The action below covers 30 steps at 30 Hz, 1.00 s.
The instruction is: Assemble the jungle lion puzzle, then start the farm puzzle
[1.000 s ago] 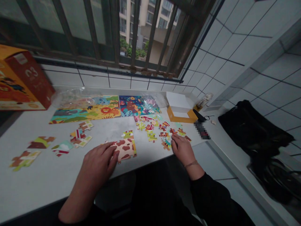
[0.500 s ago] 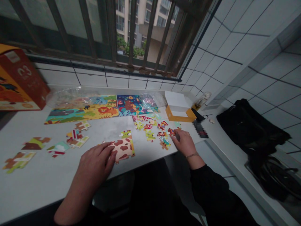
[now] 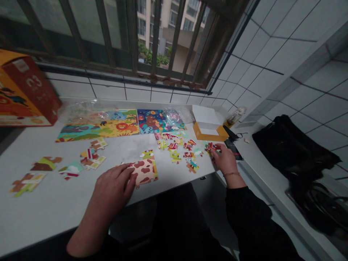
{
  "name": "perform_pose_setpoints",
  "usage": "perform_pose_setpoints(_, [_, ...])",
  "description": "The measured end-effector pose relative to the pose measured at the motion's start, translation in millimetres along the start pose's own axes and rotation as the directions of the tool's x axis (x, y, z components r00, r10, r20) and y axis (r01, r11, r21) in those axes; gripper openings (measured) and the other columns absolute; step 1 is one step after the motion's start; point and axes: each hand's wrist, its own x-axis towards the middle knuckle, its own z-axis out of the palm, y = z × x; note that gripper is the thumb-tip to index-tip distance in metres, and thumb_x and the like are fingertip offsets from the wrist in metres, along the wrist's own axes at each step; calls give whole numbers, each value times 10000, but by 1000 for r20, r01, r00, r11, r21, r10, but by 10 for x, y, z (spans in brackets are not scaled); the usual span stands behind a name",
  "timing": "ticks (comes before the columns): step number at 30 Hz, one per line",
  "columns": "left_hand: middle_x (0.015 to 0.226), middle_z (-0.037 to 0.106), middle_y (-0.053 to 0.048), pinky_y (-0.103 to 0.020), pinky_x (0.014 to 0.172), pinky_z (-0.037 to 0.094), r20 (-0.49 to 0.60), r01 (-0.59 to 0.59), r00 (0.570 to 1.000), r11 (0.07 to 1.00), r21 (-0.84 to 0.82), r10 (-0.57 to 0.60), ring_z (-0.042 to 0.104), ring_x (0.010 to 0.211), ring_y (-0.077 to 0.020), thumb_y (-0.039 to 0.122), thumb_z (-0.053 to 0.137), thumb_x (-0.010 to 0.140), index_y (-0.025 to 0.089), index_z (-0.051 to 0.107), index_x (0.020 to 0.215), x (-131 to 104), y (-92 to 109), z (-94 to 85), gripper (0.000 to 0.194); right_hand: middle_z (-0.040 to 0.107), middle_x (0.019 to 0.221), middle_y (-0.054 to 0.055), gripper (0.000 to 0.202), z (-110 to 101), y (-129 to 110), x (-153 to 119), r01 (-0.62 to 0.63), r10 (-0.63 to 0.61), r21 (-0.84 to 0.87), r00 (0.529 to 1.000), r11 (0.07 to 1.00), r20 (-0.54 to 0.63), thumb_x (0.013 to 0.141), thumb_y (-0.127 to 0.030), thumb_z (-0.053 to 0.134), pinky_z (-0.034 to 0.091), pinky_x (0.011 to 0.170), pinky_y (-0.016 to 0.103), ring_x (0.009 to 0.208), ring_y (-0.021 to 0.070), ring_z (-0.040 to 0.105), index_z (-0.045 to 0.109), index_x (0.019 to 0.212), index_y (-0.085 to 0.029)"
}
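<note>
R hand (image 3: 226,160) pinching red puzzle pc (image 3: 210,146) just in front of yellow box (image 3: 209,137); L hand (image 3: 112,185) loosely open atop cow-patch section (image 3: 144,172), front-left of box: light edge grip, gentle flat pressure adv.

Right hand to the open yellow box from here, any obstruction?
Probably reachable: the right hand is at the puzzle pieces just in front of the open yellow box, and nothing tall appears to stand between them. Its fingers look busy with a piece, though.
</note>
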Motion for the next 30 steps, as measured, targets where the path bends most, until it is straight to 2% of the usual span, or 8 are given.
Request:
perform_pose_setpoints(5, [1368, 814, -163, -585, 1041, 595, 19, 14, 1000, 1000, 7, -14, 766, 1240, -405, 460, 474, 1107, 192, 821, 1247, 3, 5, 1, 461, 830, 1160, 175, 269, 40, 104, 19, -9, 14, -107, 999, 994, 45, 1014, -381, 666, 558, 1024, 492, 1077, 347, 732, 778, 1153, -181])
perform_pose_setpoints(9, [1380, 810, -160, -579, 1051, 591, 23, 27, 999, 1000, 13, -27, 763, 1241, -399, 464, 482, 1104, 207, 819, 1253, -4, 3, 7, 450, 790, 1391, 170, 277, 76, -56, 42, 169, -163, -43, 978, 985, 132, 1024, -293, 640, 532, 1145, 505, 1272, 328, 711, 804, 1222, -192])
perform_pose_setpoints(13, [1367, 812, -157, -571, 1043, 597, 20, 19, 1000, 1000, -2, -19, 767, 1218, -388, 449, 488, 1111, 210, 815, 1247, -7, 14, -7, 426, 697, 1586, 144, 485, 64, -264, 163, 364, -364, 73, 855, 929, 370, 1032, -229, 637, 507, 1218, 521, 1425, 318, 666, 711, 1511, -231])
perform_pose_setpoints(17, [1356, 813, -155, -566, 1027, 604, 15, 14, 1000, 1000, -24, -13, 772, 1190, -373, 439, 502, 1112, 217, 810, 1238, -1, 40, -37, 400, 734, 1524, 146, 556, 32, -365, 366, 382, -390, 123, 774, 916, 498, 953, -140, 693, 489, 1245, 516, 1399, 319, 684, 722, 1501, -229])
perform_pose_setpoints(21, [1352, 814, -158, -575, 1046, 598, 21, 27, 999, 999, -46, -26, 768, 1197, -363, 405, 508, 1108, 217, 807, 1233, 2, 60, -53, 375, 782, 1342, 147, 514, -33, -388, 526, 354, -356, 104, 787, 929, 504, 846, -160, 837, 562, 1112, 436, 1238, 318, 737, 807, 1355, -223])
perform_pose_setpoints(24, [1360, 809, -168, -598, 1042, 594, 31, 39, 999, 998, -47, -37, 758, 1212, -379, 384, 521, 1101, 208, 805, 1223, -3, 71, -54, 356, 804, 1101, 114, 244, -122, -416, 610, 315, -312, 84, 801, 945, 511, 815, -208, 905, 568, 915, 381, 984, 284, 742, 875, 1056, -230])
perform_pose_setpoints(27, [1370, 804, -165, -604, 1043, 590, 30, 49, 998, 997, -57, -47, 758, 1217, -382, 368, 531, 1100, 215, 801, 1224, -8, 84, -54, 334, 806, 967, 117, 67, -201, -545, 676, 302, -318, 115, 809, 946, 495, 927, -263, 845, 505, 809, 378, 864, 255, 693, 862, 968, -214])
perform_pose_setpoints(30, [1371, 801, -164, -600, 1036, 590, 36, 57, 998, 997, -56, -55, 761, 1205, -383, 357, 541, 1099, 212, 796, 1219, -7, 93, -61, 318, 812, 963, 99, 172, -192, -887, 710, 307, -357, 183, 808, 934, 468, 1021, -352, 767, 468, 775, 356, 858, 237, 679, 839, 1054, -199])
